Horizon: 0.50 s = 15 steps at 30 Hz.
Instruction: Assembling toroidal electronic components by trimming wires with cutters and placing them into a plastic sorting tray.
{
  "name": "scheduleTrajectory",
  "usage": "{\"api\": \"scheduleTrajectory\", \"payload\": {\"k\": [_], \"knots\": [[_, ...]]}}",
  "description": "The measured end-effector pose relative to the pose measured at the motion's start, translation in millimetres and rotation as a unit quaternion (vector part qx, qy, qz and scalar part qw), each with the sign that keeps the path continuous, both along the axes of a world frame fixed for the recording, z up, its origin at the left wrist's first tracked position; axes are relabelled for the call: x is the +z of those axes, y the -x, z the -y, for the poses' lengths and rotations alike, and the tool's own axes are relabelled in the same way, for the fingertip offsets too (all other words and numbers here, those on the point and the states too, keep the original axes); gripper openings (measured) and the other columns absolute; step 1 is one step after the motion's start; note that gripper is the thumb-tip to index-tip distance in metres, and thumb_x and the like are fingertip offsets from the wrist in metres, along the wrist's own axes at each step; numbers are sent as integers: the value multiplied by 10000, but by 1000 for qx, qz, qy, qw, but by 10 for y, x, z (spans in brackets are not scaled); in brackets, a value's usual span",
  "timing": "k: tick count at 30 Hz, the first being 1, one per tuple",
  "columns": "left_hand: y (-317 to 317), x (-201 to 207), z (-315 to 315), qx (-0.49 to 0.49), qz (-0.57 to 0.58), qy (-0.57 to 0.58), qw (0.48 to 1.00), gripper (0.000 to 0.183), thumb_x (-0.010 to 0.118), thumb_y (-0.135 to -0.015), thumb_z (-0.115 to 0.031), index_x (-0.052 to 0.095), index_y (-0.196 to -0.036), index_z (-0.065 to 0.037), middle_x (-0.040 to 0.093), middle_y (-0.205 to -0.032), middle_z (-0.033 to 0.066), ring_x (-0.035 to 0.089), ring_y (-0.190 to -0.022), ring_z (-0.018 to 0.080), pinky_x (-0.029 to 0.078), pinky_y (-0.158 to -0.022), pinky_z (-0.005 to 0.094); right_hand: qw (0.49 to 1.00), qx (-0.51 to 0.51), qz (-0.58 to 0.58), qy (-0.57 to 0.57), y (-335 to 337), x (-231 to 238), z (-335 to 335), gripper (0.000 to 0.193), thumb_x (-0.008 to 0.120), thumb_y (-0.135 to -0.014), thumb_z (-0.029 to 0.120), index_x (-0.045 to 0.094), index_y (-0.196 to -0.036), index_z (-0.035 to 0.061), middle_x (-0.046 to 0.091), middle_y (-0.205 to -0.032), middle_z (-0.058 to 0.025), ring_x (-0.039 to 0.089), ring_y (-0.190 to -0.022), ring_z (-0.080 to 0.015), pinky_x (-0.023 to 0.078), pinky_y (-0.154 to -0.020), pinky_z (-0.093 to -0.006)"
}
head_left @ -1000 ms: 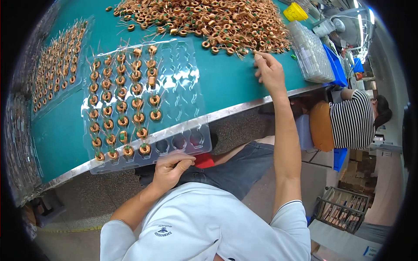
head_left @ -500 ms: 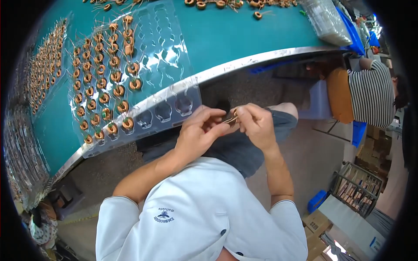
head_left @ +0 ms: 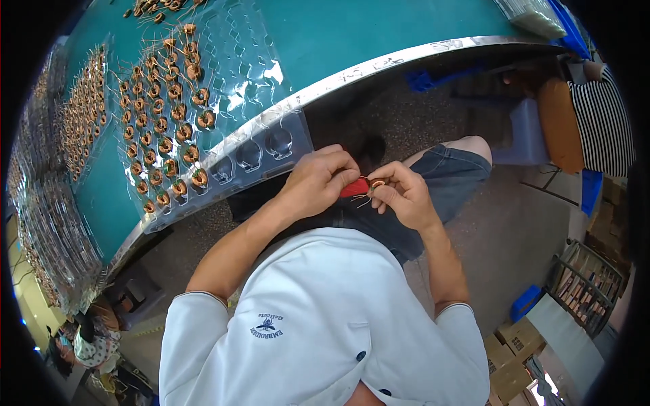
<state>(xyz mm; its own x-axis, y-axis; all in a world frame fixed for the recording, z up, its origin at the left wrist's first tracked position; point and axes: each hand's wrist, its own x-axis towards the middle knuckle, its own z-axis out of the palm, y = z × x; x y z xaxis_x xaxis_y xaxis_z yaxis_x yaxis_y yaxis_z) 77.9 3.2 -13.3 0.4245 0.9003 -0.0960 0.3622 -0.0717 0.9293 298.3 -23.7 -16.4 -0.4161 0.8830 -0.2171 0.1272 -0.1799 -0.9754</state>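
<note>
Above my lap, my right hand (head_left: 404, 196) pinches a small copper-wound ring coil (head_left: 377, 183) between thumb and fingers. Thin bare wire leads stick out of the coil toward the left. My left hand (head_left: 323, 178) is closed, its thumb and forefinger together beside those leads. A flat red thing (head_left: 354, 187) shows at the left fingertips. Its kind and whether the hand grips it are hidden. To the left, a clear plastic blister tray (head_left: 247, 95) holds rows of similar coils (head_left: 183, 132), and its near edge juts past the table.
The green table (head_left: 325, 40) has a pale metal edge (head_left: 352, 73). More coils lie loose at its far left, and filled trays are stacked (head_left: 57, 223) at the left. A person in a striped top (head_left: 602, 122) sits at the right, near a lilac plastic bin (head_left: 518, 135).
The view has shifted, so the table sits higher. My hands have come slightly apart, the coil shows more plainly in the right fingers, and the red thing has come into sight between them.
</note>
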Motion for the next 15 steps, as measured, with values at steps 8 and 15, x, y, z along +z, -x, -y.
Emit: {"api": "scheduleTrajectory", "payload": {"k": [8,15], "knots": [[-10,-2,-44,-96,0,-111,989,110,626,-867,-4,687,-950,-42,613,-840,97,611,-761,255,473,-659,331,989,-105,-92,55,20,-107,59,158,619,-936,102,589,-1043,-10,636,-806,-49,623,-644,-84,514,-537,-201],[-65,4,-4,-34,125,129,983,160,674,-875,-58,645,-1022,-3,599,-836,34,574,-741,112,473,-674,266,989,-128,-74,1,13,-119,12,164,625,-936,108,580,-1043,-9,639,-818,-53,619,-644,-83,513,-535,-202]]}}
